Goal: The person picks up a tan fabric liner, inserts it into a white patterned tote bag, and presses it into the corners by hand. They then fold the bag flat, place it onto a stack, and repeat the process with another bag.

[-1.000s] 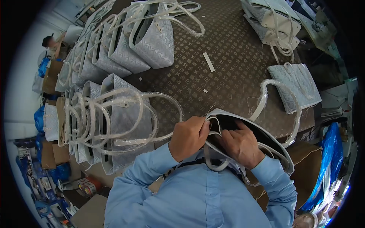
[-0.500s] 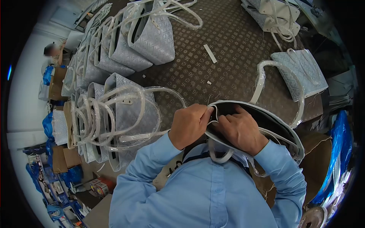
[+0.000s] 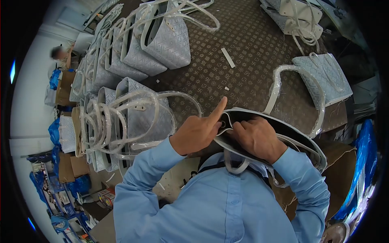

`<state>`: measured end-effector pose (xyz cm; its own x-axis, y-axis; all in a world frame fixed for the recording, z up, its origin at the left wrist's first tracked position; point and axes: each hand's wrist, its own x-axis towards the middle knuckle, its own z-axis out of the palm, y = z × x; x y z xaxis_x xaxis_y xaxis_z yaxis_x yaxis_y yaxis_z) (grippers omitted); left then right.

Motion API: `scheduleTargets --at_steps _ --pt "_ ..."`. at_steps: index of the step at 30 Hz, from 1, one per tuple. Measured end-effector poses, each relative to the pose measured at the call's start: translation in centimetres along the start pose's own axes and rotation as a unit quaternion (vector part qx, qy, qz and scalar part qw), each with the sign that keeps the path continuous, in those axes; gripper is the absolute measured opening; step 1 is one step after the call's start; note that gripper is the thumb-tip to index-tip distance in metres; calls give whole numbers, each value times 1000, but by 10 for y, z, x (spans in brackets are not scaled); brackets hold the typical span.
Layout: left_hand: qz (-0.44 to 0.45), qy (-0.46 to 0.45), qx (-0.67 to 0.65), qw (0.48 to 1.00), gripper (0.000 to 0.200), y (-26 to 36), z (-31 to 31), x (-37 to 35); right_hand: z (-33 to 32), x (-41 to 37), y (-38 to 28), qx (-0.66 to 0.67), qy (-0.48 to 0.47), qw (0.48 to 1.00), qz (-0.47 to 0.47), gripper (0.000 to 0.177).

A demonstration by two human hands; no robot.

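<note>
Head view: right hand [image 3: 257, 138] grips inside open bag [image 3: 303, 141].

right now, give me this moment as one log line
left hand: at open bag rim, index finger raised, grip unclear | right hand: fingers curled over rim, gripping | table: rows of bags standing
</note>
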<state>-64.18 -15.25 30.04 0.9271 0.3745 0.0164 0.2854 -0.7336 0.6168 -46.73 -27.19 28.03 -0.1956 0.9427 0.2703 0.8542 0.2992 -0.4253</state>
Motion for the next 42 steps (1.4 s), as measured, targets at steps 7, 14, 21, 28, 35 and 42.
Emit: scheduleTargets --at_steps 7,14,21,28,35,42 --pt "-40 13 54 998 47 -15 -3 2 2 7 -2 16 -2 1000 27 24" --pt "-83 94 41 991 27 28 -33 8 -82 -32 -37 91 140 977 135 84" --pt "-203 94 -1 975 30 -56 -39 -13 -100 -184 -12 166 570 747 299 64" --pt "-96 88 240 962 29 -33 -58 -5 -25 -136 36 328 440 776 311 71" --pt "294 20 72 953 15 77 5 93 -18 -126 34 396 437 721 365 58" --pt "210 -148 158 953 22 105 82 134 -5 -135 25 446 477 674 346 51"
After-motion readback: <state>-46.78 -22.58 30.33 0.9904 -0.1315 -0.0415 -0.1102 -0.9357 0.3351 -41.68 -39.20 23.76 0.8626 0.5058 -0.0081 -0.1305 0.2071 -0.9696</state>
